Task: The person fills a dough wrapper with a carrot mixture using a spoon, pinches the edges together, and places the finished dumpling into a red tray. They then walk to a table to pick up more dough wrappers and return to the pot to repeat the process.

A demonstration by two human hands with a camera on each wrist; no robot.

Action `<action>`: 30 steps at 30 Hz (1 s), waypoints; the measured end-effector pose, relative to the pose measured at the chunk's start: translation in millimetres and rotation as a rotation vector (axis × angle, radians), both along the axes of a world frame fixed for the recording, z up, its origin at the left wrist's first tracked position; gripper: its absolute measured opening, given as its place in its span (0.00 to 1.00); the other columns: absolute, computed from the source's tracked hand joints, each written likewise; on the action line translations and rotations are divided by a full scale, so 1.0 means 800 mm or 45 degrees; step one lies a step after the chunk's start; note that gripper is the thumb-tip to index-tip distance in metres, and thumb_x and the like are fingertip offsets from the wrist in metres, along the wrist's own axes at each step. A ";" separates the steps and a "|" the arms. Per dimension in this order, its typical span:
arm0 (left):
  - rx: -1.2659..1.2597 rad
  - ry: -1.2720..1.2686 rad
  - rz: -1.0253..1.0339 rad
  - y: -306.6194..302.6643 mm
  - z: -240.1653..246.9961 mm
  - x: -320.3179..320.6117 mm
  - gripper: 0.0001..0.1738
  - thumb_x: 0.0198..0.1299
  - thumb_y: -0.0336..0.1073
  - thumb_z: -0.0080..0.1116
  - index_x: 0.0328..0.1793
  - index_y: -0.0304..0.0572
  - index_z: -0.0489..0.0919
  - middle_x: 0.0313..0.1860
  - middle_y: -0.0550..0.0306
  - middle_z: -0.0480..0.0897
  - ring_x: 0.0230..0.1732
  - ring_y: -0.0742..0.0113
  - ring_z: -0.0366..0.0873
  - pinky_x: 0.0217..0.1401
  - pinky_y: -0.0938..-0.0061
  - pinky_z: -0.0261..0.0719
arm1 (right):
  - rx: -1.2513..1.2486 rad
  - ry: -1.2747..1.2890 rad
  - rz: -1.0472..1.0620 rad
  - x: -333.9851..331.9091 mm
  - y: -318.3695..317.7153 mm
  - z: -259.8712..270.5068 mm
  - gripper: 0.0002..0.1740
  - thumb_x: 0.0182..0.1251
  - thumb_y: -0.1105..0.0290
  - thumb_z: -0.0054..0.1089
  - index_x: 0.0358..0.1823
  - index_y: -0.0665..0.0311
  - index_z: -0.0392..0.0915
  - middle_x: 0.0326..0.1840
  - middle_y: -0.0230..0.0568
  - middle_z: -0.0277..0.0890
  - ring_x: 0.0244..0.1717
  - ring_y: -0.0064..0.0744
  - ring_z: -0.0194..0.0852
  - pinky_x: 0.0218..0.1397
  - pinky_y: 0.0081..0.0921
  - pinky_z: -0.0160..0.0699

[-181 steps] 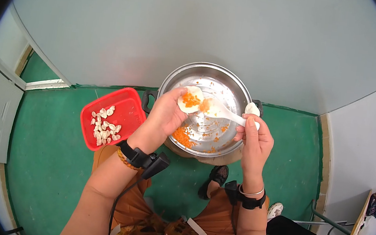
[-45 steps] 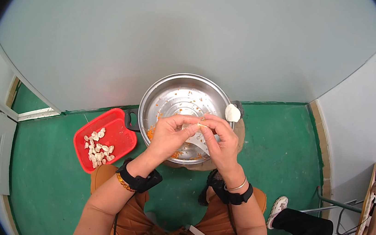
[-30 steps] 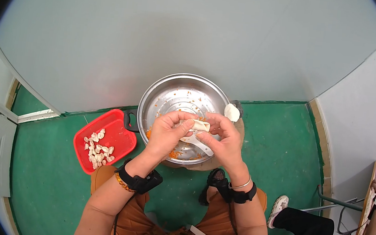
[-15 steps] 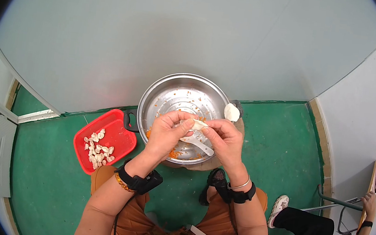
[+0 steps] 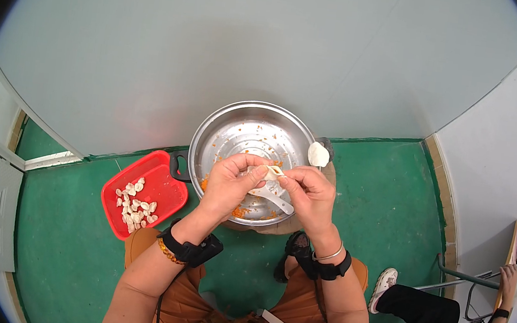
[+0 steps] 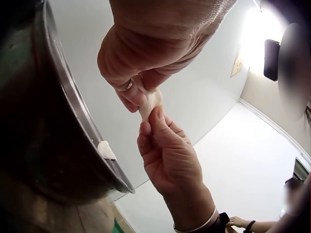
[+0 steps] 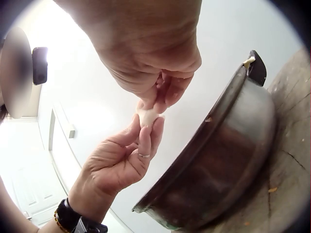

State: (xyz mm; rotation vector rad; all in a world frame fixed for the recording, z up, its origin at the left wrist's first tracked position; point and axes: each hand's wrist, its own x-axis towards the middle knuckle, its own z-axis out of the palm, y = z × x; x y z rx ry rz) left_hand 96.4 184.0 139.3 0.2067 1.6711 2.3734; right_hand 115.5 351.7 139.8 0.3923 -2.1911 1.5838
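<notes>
Over the steel pot [image 5: 239,109], my left hand [image 5: 230,182] and right hand [image 5: 313,196] hold a small folded dumpling [image 5: 274,171] between them. The left thumb and fingers pinch one end, while the right ones pinch the opposite end. A fold in the dough still gapes a little on top. In the left wrist view the pale dumpling [image 6: 153,100] shows between both sets of fingertips. Below the hands, a white spoon [image 5: 278,201] lies in the pot among shredded orange filling [image 5: 240,212]. White dough wrappers [image 5: 318,155] rest on the pot's right rim.
To the left, a red plastic basin [image 5: 169,188] on the green floor holds several finished dumplings [image 5: 134,206]. The pot stands on a round wooden block [image 7: 291,160]. A black pot handle [image 5: 179,165] points toward the basin. Another person's arm [image 5: 500,310] reaches to a board at right.
Earlier the left hand held a flat wrapper with filling and the right hand a spoon. The spoon now lies in the pot, the wrapper is folded, and the right fingers have shifted along its edge.
</notes>
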 end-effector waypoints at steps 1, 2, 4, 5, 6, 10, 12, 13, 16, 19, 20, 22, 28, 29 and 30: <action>-0.005 -0.001 -0.006 0.000 -0.001 0.000 0.09 0.62 0.30 0.54 0.46 0.34 0.77 0.45 0.55 0.79 0.42 0.76 0.76 0.44 0.83 0.78 | 0.001 -0.006 -0.003 0.000 0.000 0.001 0.05 0.54 0.76 0.65 0.31 0.69 0.80 0.30 0.36 0.76 0.29 0.20 0.71 0.31 0.16 0.70; 0.010 0.004 -0.011 0.000 -0.001 -0.001 0.09 0.62 0.30 0.54 0.47 0.35 0.77 0.45 0.56 0.79 0.43 0.75 0.76 0.44 0.82 0.78 | 0.002 -0.002 -0.007 0.000 -0.001 0.000 0.04 0.54 0.76 0.64 0.31 0.69 0.80 0.30 0.35 0.76 0.29 0.20 0.71 0.31 0.16 0.70; 0.040 0.015 -0.021 0.001 -0.001 -0.001 0.10 0.62 0.31 0.54 0.47 0.35 0.76 0.45 0.56 0.79 0.43 0.75 0.76 0.45 0.82 0.78 | 0.004 0.005 -0.014 0.000 -0.001 -0.001 0.04 0.54 0.76 0.64 0.31 0.68 0.80 0.30 0.35 0.76 0.29 0.20 0.72 0.31 0.16 0.71; 0.054 0.005 -0.011 0.002 0.001 0.000 0.11 0.62 0.32 0.54 0.48 0.36 0.76 0.46 0.56 0.79 0.44 0.75 0.76 0.46 0.82 0.78 | 0.003 -0.012 -0.016 0.000 -0.001 -0.001 0.04 0.54 0.76 0.64 0.31 0.68 0.80 0.30 0.35 0.75 0.29 0.19 0.72 0.31 0.16 0.71; 0.067 -0.006 0.000 0.003 0.005 0.002 0.11 0.62 0.32 0.54 0.49 0.36 0.76 0.46 0.56 0.79 0.44 0.75 0.76 0.46 0.81 0.78 | 0.002 -0.029 -0.017 0.001 0.000 0.000 0.04 0.55 0.76 0.64 0.31 0.68 0.80 0.30 0.34 0.75 0.29 0.19 0.72 0.31 0.16 0.71; 0.092 -0.031 0.024 0.004 0.008 0.004 0.13 0.61 0.33 0.56 0.50 0.35 0.76 0.45 0.57 0.79 0.44 0.75 0.76 0.47 0.81 0.77 | -0.143 -0.222 0.022 0.001 0.001 0.000 0.05 0.56 0.77 0.64 0.34 0.69 0.80 0.31 0.33 0.75 0.31 0.17 0.72 0.32 0.14 0.71; 0.005 0.091 -0.009 0.003 0.004 0.003 0.13 0.61 0.33 0.56 0.50 0.34 0.76 0.43 0.57 0.80 0.43 0.76 0.76 0.46 0.81 0.76 | -0.213 -0.195 0.035 -0.002 0.000 -0.005 0.06 0.55 0.75 0.64 0.35 0.67 0.80 0.31 0.33 0.75 0.29 0.18 0.73 0.32 0.15 0.73; -0.038 0.152 -0.026 0.003 0.002 0.002 0.13 0.60 0.33 0.57 0.49 0.34 0.77 0.43 0.57 0.80 0.42 0.76 0.76 0.46 0.81 0.76 | -0.247 -0.181 0.042 -0.003 -0.001 -0.007 0.06 0.55 0.75 0.65 0.35 0.66 0.81 0.30 0.34 0.76 0.29 0.18 0.74 0.32 0.16 0.74; -0.014 0.103 -0.043 0.001 -0.001 0.001 0.13 0.60 0.31 0.57 0.48 0.33 0.77 0.41 0.58 0.80 0.40 0.77 0.76 0.45 0.81 0.74 | -0.286 -0.140 0.090 -0.003 -0.002 -0.007 0.10 0.53 0.74 0.66 0.38 0.66 0.80 0.32 0.34 0.76 0.29 0.18 0.74 0.33 0.16 0.75; -0.006 0.129 -0.029 0.001 -0.004 0.001 0.12 0.60 0.30 0.57 0.49 0.33 0.77 0.40 0.58 0.80 0.40 0.77 0.76 0.45 0.81 0.75 | -0.161 -0.125 0.107 -0.003 0.000 -0.001 0.15 0.51 0.73 0.68 0.41 0.65 0.80 0.34 0.36 0.76 0.30 0.20 0.75 0.34 0.18 0.75; -0.016 0.132 -0.021 0.001 -0.005 0.001 0.11 0.59 0.30 0.58 0.47 0.33 0.78 0.40 0.59 0.80 0.40 0.77 0.75 0.45 0.81 0.74 | -0.086 -0.116 0.078 -0.001 0.001 0.004 0.16 0.50 0.72 0.69 0.42 0.65 0.80 0.35 0.36 0.76 0.32 0.22 0.75 0.36 0.19 0.75; -0.037 0.138 -0.006 0.001 -0.005 0.001 0.09 0.58 0.29 0.59 0.44 0.34 0.79 0.39 0.62 0.79 0.41 0.79 0.73 0.44 0.82 0.72 | 0.066 -0.100 0.019 0.004 -0.001 0.021 0.18 0.49 0.71 0.70 0.43 0.64 0.80 0.36 0.37 0.76 0.35 0.25 0.75 0.39 0.21 0.75; -0.049 0.100 -0.031 0.001 -0.002 0.003 0.08 0.58 0.29 0.58 0.43 0.34 0.79 0.39 0.61 0.79 0.42 0.79 0.73 0.44 0.82 0.72 | 0.102 0.120 -0.051 -0.001 -0.004 0.011 0.16 0.49 0.69 0.70 0.41 0.62 0.81 0.38 0.38 0.76 0.42 0.32 0.72 0.47 0.27 0.71; -0.048 0.121 -0.037 0.002 -0.002 0.003 0.09 0.58 0.29 0.58 0.44 0.34 0.79 0.39 0.61 0.79 0.42 0.79 0.73 0.44 0.82 0.72 | 0.066 0.080 -0.023 -0.002 -0.004 0.009 0.14 0.50 0.70 0.69 0.40 0.62 0.82 0.37 0.37 0.76 0.42 0.32 0.72 0.47 0.26 0.71; -0.048 0.142 -0.044 0.003 -0.002 0.003 0.09 0.58 0.29 0.58 0.44 0.34 0.78 0.40 0.61 0.79 0.43 0.79 0.73 0.43 0.82 0.72 | 0.030 0.039 0.005 -0.002 -0.004 0.005 0.12 0.51 0.71 0.68 0.39 0.62 0.82 0.37 0.37 0.76 0.41 0.32 0.73 0.47 0.26 0.71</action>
